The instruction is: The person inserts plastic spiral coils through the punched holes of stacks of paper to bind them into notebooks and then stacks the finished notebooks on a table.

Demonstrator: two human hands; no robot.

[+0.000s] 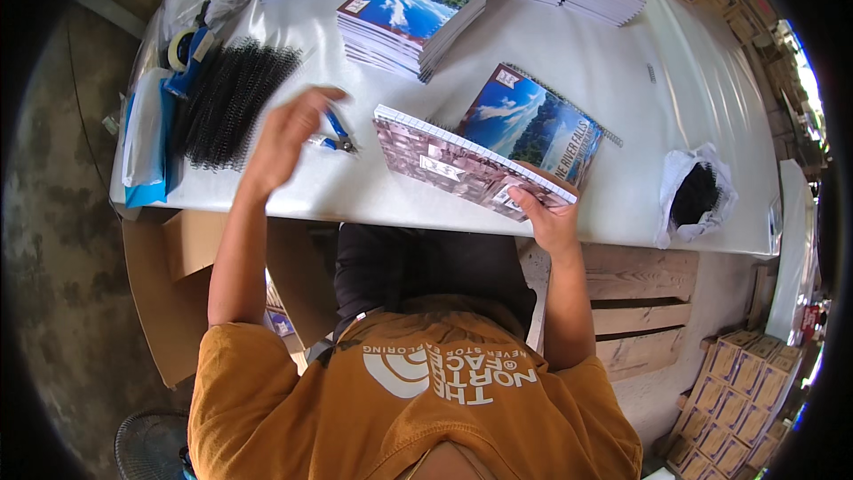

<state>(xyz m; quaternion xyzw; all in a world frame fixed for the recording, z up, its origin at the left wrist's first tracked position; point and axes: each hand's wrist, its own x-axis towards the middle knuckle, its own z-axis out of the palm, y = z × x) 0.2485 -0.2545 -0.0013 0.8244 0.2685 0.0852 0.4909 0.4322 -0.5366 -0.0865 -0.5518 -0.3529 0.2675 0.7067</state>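
My right hand (553, 224) is closed on the lower right corner of a notebook (462, 173), thumb on its brownish patterned cover. The notebook is tilted, and its white page edge with small marks faces up. Behind it another notebook (533, 120) with a blue and green landscape cover lies on the table, a dark coil end sticking out past its corner. My left hand (289, 133) is raised, slightly blurred, its fingers stretched out and nothing seen in them. Close beside it lie blue-handled pliers (336, 133) and a pile of black plastic binding coils (235, 102).
A stack of notebooks (409, 13) stands on the white table (577, 44), with more stacks at the far edge. A tape dispenser (188, 62) is at the left. At the right sits a white bag (697, 196) of black material. Cartons (733, 400) are piled at lower right.
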